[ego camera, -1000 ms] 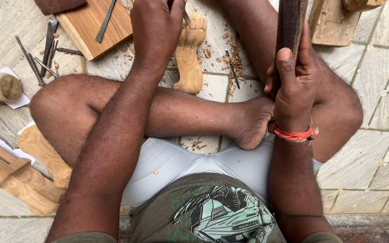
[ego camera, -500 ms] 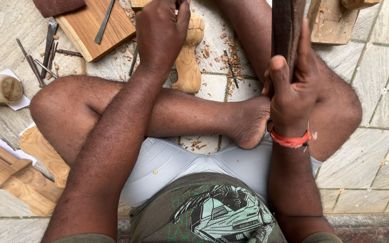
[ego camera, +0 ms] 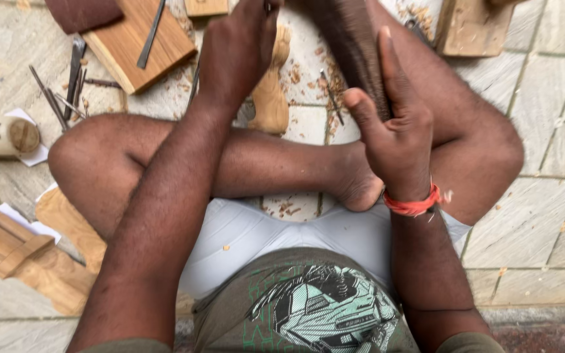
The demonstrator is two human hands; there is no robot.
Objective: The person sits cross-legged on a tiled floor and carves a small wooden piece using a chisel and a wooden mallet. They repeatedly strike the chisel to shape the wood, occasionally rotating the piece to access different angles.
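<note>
One pale carved wooden figure [ego camera: 271, 91] lies on the stone floor [ego camera: 544, 216] in front of the crossed legs, ringed by wood chips [ego camera: 308, 75]. Both hands are at work above it: the left hand [ego camera: 240, 49] is closed around a thin tool [ego camera: 268, 6] over the figure's upper end, and the right hand [ego camera: 397, 134] is wrapped around a dark wooden mallet [ego camera: 354, 49], thumb raised along it. Further left, metal chisels [ego camera: 60, 91] lie beside a wooden board [ego camera: 142, 49], with a pale cylinder [ego camera: 1, 135] at the edge.
</note>
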